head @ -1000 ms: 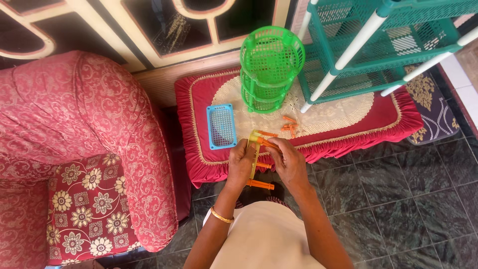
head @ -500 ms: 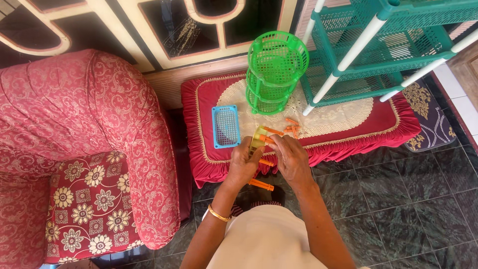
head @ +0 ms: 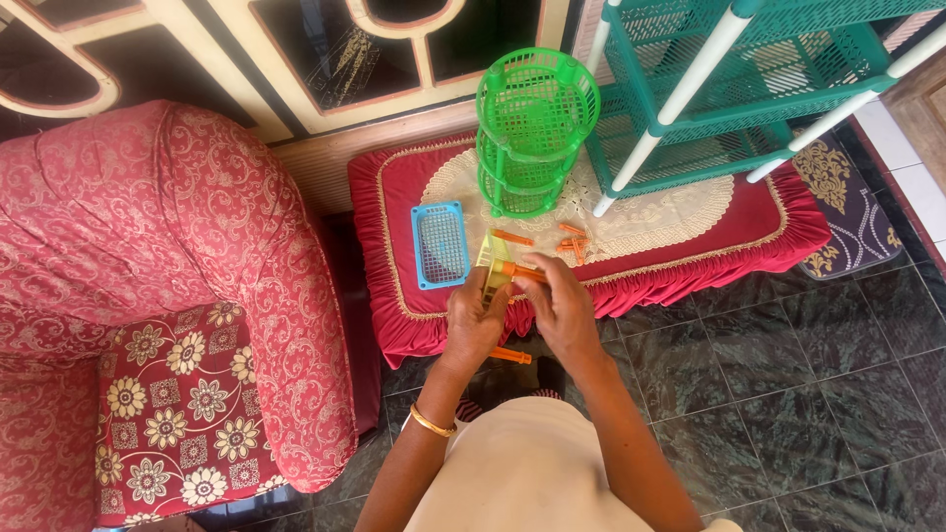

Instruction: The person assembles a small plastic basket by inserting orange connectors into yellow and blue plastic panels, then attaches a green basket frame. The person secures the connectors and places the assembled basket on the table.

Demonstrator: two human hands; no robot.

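My left hand (head: 475, 318) grips the lower part of a small yellow plastic tray (head: 490, 258) held on edge, with orange rods fitted to it; one orange rod (head: 510, 355) sticks out below the hand. My right hand (head: 560, 300) holds another orange rod (head: 522, 271) against the tray's upper side. Both hands hover over the near edge of a low table with a red frilled cloth (head: 394, 197). On the cloth lie a blue perforated tray (head: 439, 244), loose orange rods (head: 572, 241) and a round green tiered basket rack (head: 532, 133).
A teal plastic shelf rack with white posts (head: 729, 89) stands on the table's right half. A red patterned armchair (head: 148, 296) fills the left. Dark green floor tiles (head: 788, 394) lie to the right, a wooden cabinet front (head: 296, 69) behind, and a patterned mat (head: 847, 197) at far right.
The camera view has shifted slightly. My hands have stayed on the yellow tray, and the right hand has brought the orange rod a little closer to the tray's top.
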